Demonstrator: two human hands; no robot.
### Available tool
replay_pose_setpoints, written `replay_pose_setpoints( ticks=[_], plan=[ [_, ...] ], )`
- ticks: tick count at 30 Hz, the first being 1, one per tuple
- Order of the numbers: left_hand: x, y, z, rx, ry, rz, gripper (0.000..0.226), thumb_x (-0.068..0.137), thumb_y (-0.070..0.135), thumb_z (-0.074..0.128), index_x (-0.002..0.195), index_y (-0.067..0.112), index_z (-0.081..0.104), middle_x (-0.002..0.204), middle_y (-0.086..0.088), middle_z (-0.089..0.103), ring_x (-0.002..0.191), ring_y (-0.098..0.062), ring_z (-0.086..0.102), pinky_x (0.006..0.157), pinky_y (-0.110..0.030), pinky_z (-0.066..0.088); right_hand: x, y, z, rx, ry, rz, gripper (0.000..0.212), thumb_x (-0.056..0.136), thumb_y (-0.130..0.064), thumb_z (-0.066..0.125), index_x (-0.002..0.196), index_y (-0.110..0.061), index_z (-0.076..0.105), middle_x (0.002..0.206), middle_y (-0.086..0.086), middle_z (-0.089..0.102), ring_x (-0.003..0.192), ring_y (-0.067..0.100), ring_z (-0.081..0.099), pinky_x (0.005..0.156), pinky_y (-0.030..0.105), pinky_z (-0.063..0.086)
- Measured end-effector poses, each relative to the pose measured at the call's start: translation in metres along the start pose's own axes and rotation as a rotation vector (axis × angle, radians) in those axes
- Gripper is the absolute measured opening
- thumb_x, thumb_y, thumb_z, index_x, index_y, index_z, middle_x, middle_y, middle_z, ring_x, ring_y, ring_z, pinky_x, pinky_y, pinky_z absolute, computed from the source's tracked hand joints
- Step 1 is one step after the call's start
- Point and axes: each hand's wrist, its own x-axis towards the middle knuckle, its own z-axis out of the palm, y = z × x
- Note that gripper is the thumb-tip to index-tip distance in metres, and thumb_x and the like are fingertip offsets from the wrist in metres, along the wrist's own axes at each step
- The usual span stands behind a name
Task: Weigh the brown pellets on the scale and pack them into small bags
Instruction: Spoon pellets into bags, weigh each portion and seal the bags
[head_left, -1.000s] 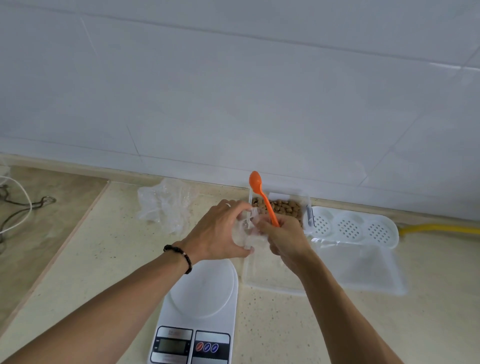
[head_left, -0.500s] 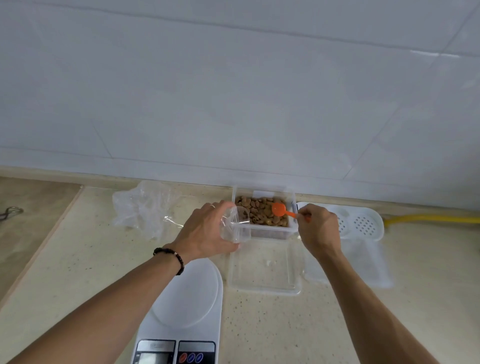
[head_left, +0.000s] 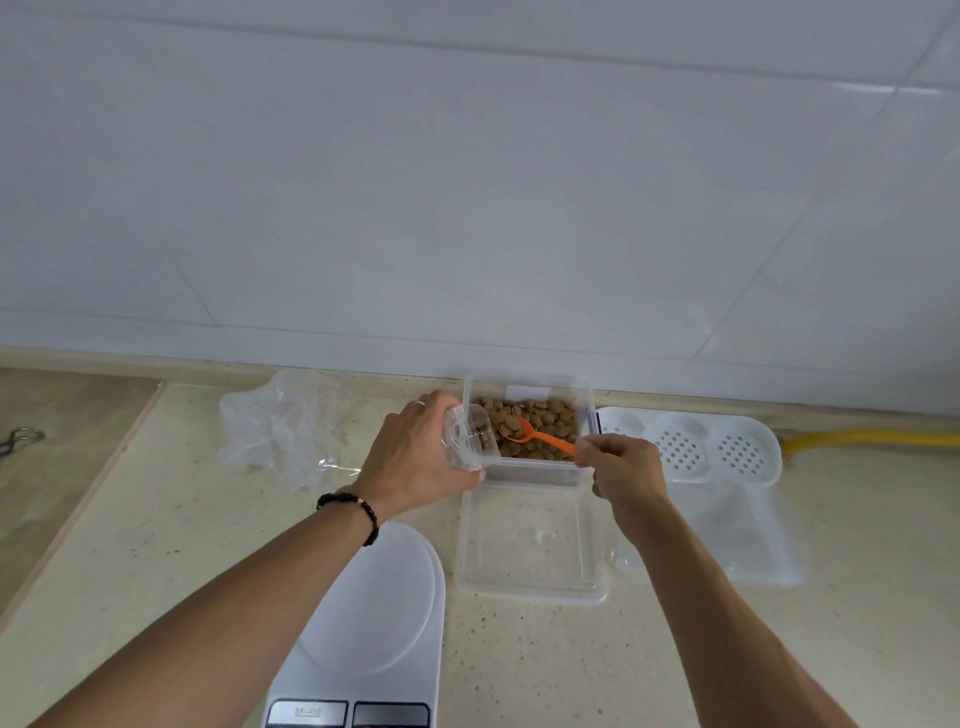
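The white scale stands nearest, with nothing on its platform. Just right of the scale lies a clear lid. Behind the scale, the left hand grips a small clear bag, fingers curled around it. The right hand pinches the orange spoon, whose bowl carries brown pellets over the clear container, farthest from the scale.
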Motion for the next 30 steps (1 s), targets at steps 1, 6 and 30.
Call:
replay_pose_setpoints(
  ticks=[1, 6, 30],
  plan=[
    [0.002, 0.001, 0.001, -0.003, -0.003, -0.008, 0.068, 0.061, 0.047, 0.082, 0.112, 0.023, 0.044, 0.101, 0.010, 0.050, 0.091, -0.015, 0.052, 0.083, -0.032, 0.042, -0.001, -0.001, -0.003, 0.028, 0.000, 0.013, 0.013, 0.087, -0.004, 0.065, 0.077, -0.006, 0.073, 0.074, 0.012, 0.064, 0.055, 0.015, 0.042, 0.052, 0.027, 0.040],
    [0.014, 0.005, 0.003, -0.030, -0.039, -0.073, 0.074, 0.062, 0.049, 0.081, 0.119, 0.021, 0.044, 0.110, 0.006, 0.055, 0.098, -0.016, 0.054, 0.088, -0.035, 0.045, -0.007, -0.012, -0.019, 0.095, -0.011, -0.023, 0.012, 0.088, -0.005, 0.065, 0.079, -0.005, 0.073, 0.073, 0.014, 0.065, 0.053, 0.015, 0.041, 0.050, 0.026, 0.039],
    [0.021, 0.014, 0.014, -0.133, 0.020, -0.076, 0.092, 0.059, 0.049, 0.084, 0.132, 0.020, 0.035, 0.119, 0.002, 0.048, 0.107, -0.017, 0.048, 0.091, -0.035, 0.044, -0.043, -0.047, -0.019, -0.392, 0.062, -0.829, 0.012, 0.086, -0.004, 0.067, 0.084, -0.014, 0.074, 0.072, -0.011, 0.062, 0.067, 0.004, 0.058, 0.058, 0.010, 0.040]
  ],
)
